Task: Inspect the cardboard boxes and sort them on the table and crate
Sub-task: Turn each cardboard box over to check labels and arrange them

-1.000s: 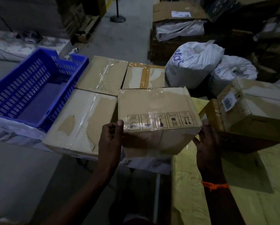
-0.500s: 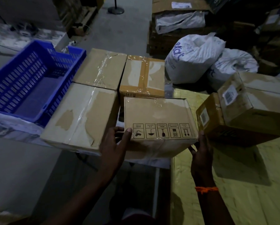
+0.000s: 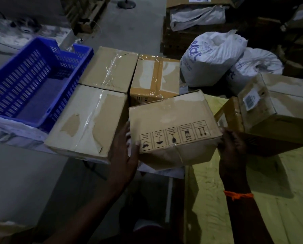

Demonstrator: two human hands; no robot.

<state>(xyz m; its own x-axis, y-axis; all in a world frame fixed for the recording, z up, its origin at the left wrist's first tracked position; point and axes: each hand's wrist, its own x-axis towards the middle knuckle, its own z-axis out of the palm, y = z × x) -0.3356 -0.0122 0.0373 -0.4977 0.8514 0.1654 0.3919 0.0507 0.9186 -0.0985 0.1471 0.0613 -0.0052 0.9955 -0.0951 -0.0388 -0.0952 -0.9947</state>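
- While both hands gripped it, the marked box [image 3: 173, 124] sat tilted between them, over the table's near edge [image 3: 164, 171].
- The left hand [image 3: 125, 155] clasped its left side; the right hand [image 3: 232, 148] its right corner.
- The blue crate [image 3: 41, 81] stood well apart, left.

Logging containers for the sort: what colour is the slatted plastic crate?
The crate is blue, clearest in the head view.

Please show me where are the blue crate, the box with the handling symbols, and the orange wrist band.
blue crate [image 3: 13, 85]: head view, on its perforated left wall.
box with handling symbols [image 3: 171, 113]: head view, on its top face.
orange wrist band [image 3: 238, 194]: head view, mid-band on the right wrist.
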